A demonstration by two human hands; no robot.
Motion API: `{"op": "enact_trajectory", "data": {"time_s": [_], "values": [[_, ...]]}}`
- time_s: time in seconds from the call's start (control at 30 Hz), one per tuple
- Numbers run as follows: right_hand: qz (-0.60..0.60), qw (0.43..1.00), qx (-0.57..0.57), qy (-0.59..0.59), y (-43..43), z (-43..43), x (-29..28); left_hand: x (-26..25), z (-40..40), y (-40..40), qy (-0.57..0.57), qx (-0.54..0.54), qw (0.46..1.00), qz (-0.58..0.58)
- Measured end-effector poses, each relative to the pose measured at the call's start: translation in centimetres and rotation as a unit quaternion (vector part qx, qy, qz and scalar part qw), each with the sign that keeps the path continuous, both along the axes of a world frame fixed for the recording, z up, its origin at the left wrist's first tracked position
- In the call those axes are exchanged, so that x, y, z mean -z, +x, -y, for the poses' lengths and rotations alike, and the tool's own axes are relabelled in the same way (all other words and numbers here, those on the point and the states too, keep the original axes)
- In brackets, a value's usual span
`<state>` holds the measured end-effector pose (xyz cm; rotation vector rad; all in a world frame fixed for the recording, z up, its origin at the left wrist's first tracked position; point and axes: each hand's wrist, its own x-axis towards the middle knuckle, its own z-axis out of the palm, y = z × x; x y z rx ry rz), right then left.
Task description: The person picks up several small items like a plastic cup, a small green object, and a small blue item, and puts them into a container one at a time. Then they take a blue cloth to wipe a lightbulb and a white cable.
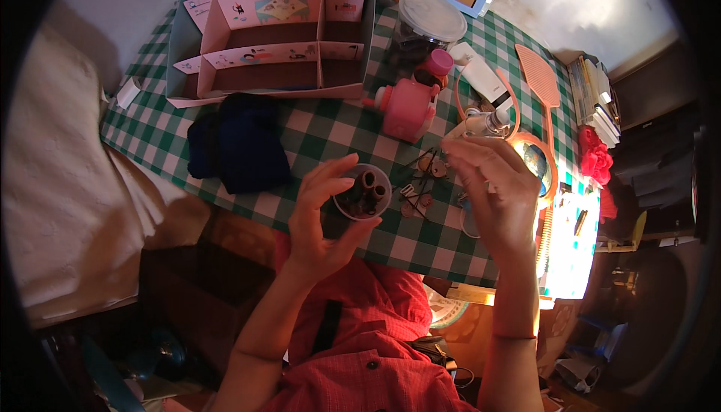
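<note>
My left hand [318, 215] curves around a small round clear plastic cup [385, 176], thumb at its near rim and fingers at its far left side. Dark brown tubular things [369, 178] stand inside the cup. Raised over the right part of the table is my right hand [501, 192], its fingers bent together; whether anything sits between them is hidden. Between the hands lie black hairpins [419, 203] and several small round pieces [436, 167]. A clear bottle with a shiny neck [495, 122] is just beyond the right fingertips.
A green-and-white checked tablecloth [315, 130] covers the table. Around its top are a compartmented cardboard organizer [265, 82], folded dark blue cloth [253, 147], pink pencil sharpener [408, 110], lidded jar [432, 17], orange fly swatter [539, 77] and round orange-framed mirror [535, 164].
</note>
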<state>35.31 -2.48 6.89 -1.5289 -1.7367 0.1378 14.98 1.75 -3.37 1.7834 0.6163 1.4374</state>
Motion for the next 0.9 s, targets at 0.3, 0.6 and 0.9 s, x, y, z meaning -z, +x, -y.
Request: {"op": "enact_trajectory", "data": {"time_s": [0.3,0.6,0.9], "values": [[0.273,0.949,-0.081,-0.132,1.2,-0.7,1.9,-0.5,-0.5,-0.6,0.1,-0.06,0.988,-0.104],[0.423,0.878,-0.143,-0.175,1.2,-2.1,2.1,-0.2,-0.3,-0.3,0.064,-0.104,0.992,-0.033],[0.448,0.862,-0.199,-0.131,0.8,-3.8,1.4,-0.2,-0.4,-0.4,0.057,-0.109,0.992,-0.032]]}}
